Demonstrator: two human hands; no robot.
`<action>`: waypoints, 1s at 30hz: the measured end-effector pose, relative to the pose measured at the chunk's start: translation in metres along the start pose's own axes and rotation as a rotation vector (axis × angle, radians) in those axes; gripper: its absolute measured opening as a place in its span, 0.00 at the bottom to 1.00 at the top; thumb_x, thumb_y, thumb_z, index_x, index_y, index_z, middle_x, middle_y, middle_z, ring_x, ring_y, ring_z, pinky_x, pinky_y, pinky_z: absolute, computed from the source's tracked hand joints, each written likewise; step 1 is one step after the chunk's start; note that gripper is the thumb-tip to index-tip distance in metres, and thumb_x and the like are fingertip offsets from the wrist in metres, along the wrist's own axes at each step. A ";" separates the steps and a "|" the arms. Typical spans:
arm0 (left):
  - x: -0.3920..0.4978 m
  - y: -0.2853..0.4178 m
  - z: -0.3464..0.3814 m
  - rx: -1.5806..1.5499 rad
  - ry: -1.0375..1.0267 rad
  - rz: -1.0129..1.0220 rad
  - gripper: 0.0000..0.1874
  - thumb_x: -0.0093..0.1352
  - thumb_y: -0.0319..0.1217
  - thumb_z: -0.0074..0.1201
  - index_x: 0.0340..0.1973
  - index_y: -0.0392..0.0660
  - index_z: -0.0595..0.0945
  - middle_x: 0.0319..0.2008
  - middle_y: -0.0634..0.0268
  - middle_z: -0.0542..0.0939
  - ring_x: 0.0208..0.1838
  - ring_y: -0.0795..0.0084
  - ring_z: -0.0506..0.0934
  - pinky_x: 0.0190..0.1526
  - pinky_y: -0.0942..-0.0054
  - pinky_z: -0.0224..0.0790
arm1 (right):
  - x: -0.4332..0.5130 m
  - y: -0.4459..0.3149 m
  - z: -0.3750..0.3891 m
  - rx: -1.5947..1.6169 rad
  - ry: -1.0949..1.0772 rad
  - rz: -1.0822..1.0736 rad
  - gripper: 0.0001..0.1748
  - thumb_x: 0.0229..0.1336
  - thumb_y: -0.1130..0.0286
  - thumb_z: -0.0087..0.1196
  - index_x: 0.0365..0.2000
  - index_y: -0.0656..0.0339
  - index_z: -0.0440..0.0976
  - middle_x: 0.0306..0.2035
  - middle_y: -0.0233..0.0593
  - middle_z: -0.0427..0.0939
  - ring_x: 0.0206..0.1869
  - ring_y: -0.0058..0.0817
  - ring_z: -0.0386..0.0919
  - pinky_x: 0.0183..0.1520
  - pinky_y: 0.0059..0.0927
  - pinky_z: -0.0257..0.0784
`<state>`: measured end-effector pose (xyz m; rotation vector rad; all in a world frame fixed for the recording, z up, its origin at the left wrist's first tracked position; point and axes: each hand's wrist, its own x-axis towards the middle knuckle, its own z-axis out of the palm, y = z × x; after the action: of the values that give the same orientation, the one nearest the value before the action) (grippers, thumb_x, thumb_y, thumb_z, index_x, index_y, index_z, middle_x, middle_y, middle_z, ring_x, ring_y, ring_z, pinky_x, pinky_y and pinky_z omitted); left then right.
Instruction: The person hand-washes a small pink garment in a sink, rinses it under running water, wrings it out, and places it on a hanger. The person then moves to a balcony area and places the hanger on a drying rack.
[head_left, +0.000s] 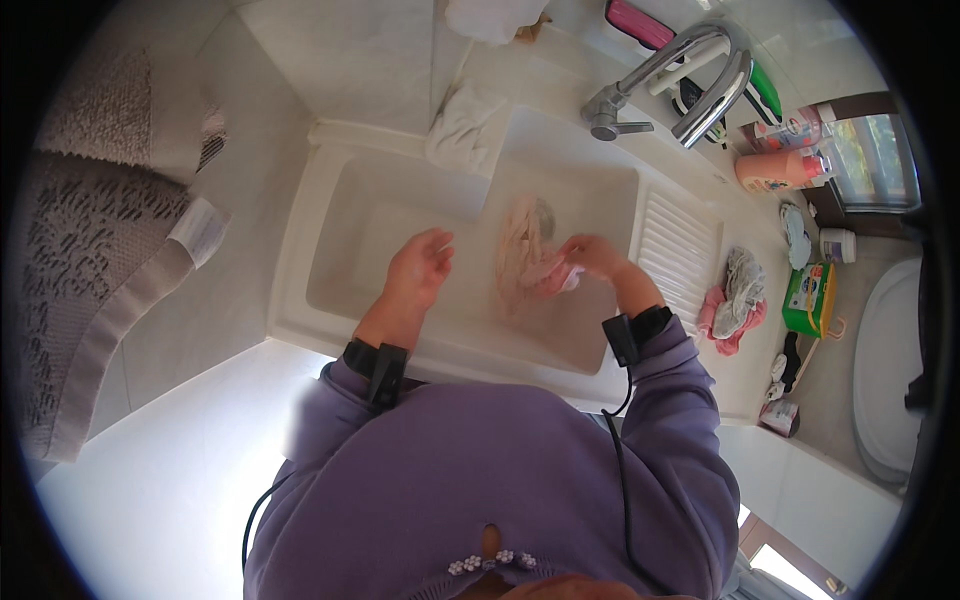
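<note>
My right hand (596, 257) pinches a wet pink cloth (553, 277) over the right basin (574, 337) of a white double sink. Beside that cloth, a peach-coloured cloth (519, 232) lies in the same basin, partly covering the round drain (546, 217). My left hand (421, 264) hovers above the left basin (352, 247), its fingers loosely bent and nothing in them. A white cloth (469, 124) hangs over the back rim between the two basins.
A chrome faucet (637, 79) arches over the back right. Right of the ribbed drainboard (679, 240) are grey and pink cloths (739, 296), a green tub (808, 300) and a pink bottle (776, 171). A grey towel (97, 247) hangs at left; a white washbasin (889, 367) stands far right.
</note>
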<state>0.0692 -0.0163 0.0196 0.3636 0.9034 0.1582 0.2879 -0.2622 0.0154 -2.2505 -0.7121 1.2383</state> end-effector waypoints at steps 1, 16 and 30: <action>0.001 0.000 -0.001 0.001 0.002 -0.007 0.10 0.64 0.32 0.52 0.40 0.44 0.75 0.40 0.62 0.78 0.37 0.70 0.73 0.37 0.75 0.66 | 0.012 0.003 -0.015 -0.090 0.128 0.067 0.13 0.48 0.66 0.55 0.36 0.57 0.78 0.32 0.37 0.79 0.34 0.24 0.75 0.39 0.26 0.70; -0.011 0.007 -0.013 0.004 -0.009 0.035 0.06 0.67 0.32 0.47 0.37 0.45 0.76 0.38 0.65 0.78 0.36 0.73 0.73 0.37 0.76 0.66 | 0.108 -0.009 0.041 -0.041 0.282 0.154 0.21 0.50 0.51 0.53 0.32 0.59 0.73 0.37 0.41 0.76 0.41 0.34 0.73 0.42 0.35 0.67; -0.008 0.000 0.009 0.018 -0.129 -0.015 0.08 0.66 0.32 0.50 0.39 0.45 0.75 0.39 0.64 0.78 0.36 0.72 0.74 0.36 0.75 0.68 | 0.009 -0.059 -0.046 0.361 0.403 -0.081 0.19 0.51 0.54 0.54 0.33 0.60 0.74 0.25 0.28 0.70 0.30 0.19 0.69 0.34 0.22 0.64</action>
<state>0.0716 -0.0207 0.0306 0.3794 0.7807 0.1115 0.3186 -0.2190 0.0689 -2.0522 -0.3853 0.7651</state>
